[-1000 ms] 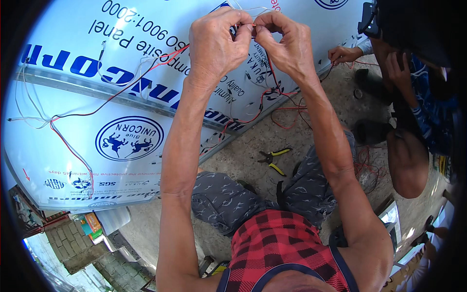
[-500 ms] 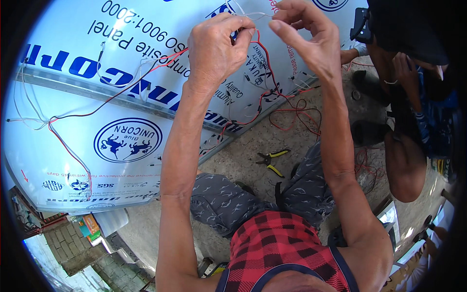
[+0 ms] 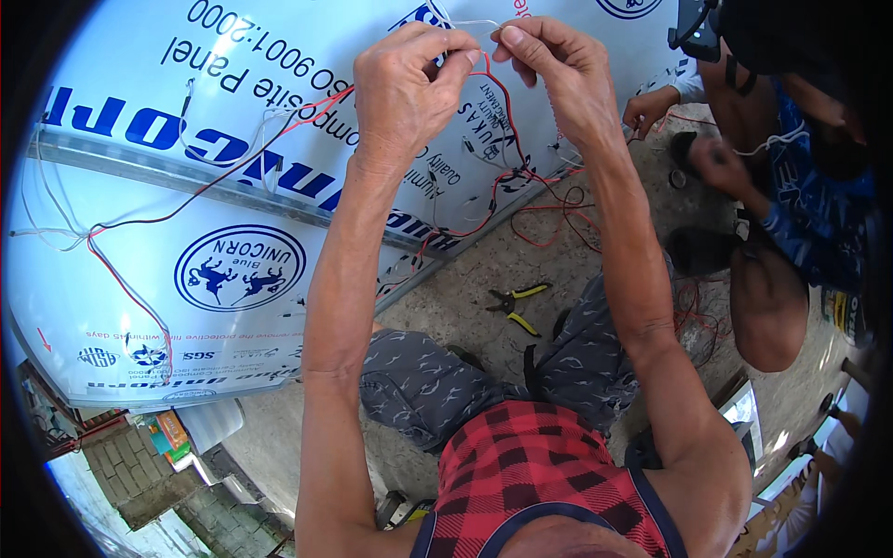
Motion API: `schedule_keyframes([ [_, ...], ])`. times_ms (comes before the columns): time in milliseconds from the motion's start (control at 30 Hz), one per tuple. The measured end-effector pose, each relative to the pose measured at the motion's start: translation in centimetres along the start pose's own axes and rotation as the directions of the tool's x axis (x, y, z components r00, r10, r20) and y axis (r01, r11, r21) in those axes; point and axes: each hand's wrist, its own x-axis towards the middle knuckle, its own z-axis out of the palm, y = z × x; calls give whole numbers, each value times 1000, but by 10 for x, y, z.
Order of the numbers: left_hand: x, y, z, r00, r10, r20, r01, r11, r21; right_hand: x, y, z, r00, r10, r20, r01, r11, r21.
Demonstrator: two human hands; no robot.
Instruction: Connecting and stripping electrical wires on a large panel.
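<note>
Over the blue-white panel, my left hand is closed in a pinch on a red wire, which runs from the fingertips down toward the panel's edge. Close beside it, my right hand has its thumb and forefinger pressed together on the end of a thin white wire. The fingertips of both hands are almost touching, and the bare wire ends between them are too small to make out. Red and black wires pass behind my left wrist and trail across the panel.
Yellow-handled wire strippers lie on the concrete floor between my legs. Loose red and black wire loops beside the panel's edge. At right a co-worker crouches, one hand near the panel. Boxes stand at lower left.
My right hand has moved left and down, and its spread fingers have closed on the white wire. The left hand keeps its pinch. The co-worker's hands have shifted.
</note>
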Motion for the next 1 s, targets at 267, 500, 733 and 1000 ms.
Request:
schedule_keyframes([
  [267,17,30,6,976,203,-83,-160,918,363,2,15,2,991,0,130,-26,979,201],
  [500,15,17,-10,949,313,50,-309,877,369,1,16,0,975,17,221,-64,977,206],
  [733,19,3,-10,984,76,159,-97,986,133,-2,16,4,992,-9,128,-13,985,174],
  [1000,24,6,-20,966,29,255,-77,980,181,-3,-6,6,989,36,141,-42,998,37],
])
